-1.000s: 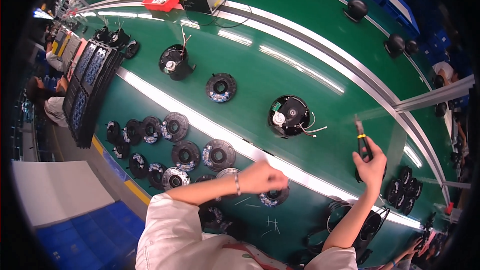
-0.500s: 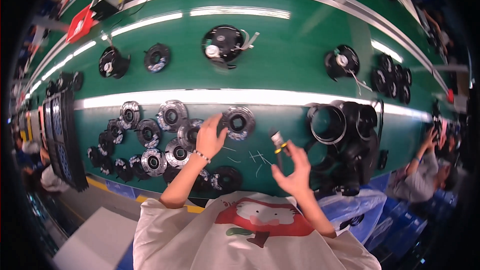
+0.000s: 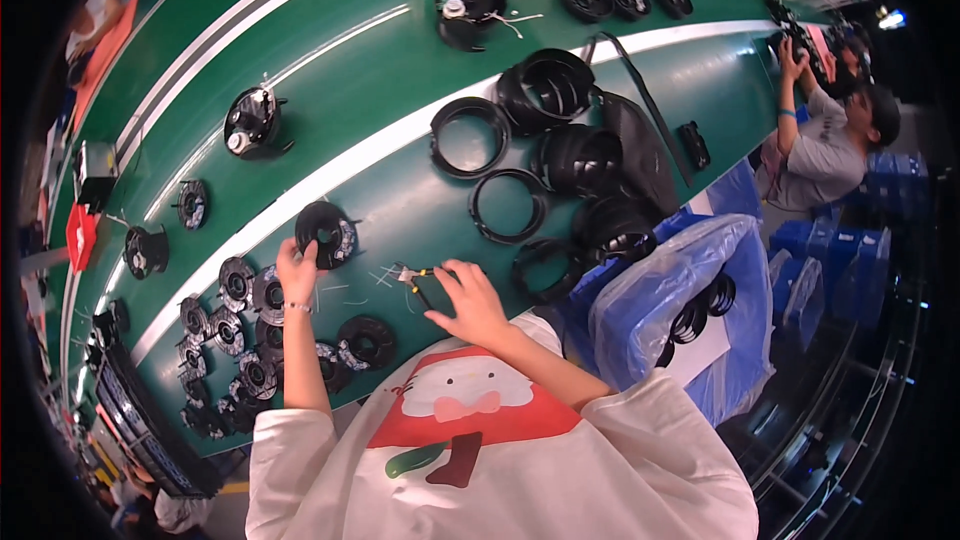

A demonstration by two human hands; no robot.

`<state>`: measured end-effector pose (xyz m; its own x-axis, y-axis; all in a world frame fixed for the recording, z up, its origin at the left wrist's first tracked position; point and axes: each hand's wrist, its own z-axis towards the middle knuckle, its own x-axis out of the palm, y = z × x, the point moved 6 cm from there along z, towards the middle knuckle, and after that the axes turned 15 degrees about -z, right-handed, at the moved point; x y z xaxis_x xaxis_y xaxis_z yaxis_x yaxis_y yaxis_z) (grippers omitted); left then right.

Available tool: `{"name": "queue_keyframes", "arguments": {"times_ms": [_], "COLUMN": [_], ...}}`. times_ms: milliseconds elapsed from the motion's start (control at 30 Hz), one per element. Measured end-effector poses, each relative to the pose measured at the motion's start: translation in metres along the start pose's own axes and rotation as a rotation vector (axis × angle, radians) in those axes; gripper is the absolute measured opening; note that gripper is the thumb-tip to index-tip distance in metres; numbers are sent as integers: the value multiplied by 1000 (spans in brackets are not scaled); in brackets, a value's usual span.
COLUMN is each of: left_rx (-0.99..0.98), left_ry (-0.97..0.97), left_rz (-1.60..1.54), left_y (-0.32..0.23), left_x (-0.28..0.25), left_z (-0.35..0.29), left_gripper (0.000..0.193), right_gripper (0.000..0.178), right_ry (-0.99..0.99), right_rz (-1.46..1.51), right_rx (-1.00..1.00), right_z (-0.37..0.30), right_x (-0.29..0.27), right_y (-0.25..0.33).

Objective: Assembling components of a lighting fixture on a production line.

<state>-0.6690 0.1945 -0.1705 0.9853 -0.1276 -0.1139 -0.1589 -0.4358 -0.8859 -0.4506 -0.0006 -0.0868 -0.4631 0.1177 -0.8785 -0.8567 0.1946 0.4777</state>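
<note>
Though blurry, apparently pliers (image 3: pixel 406 275) near black rings (image 3: pixel 512 237).

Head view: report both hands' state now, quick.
Left hand: at the rim of a black disc; grip cannot be told.
Right hand: open, thumb and fingers spread at the pliers.

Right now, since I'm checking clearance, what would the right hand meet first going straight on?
Most likely the pliers with yellow-and-black handles, just ahead of the right hand. Depth is hard to judge here; whether its fingertips touch the handles is unclear.
</note>
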Motion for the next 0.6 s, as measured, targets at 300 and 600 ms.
{"name": "queue_keyframes", "arguments": {"times_ms": [300, 600], "left_rx": [-7, 69], "left_ry": [70, 282], "left_rz": [-318, -643], "left_y": [-36, -61], "left_x": [45, 81], "left_z": [-81, -128], "left_gripper": [12, 42], "right_gripper": [29, 12], "right_ry": [-185, -332], "right_rz": [-217, -311], "right_rx": [404, 38], "right_z": [-42, -17], "right_x": [-103, -155], "right_y": [-121, -94]}}
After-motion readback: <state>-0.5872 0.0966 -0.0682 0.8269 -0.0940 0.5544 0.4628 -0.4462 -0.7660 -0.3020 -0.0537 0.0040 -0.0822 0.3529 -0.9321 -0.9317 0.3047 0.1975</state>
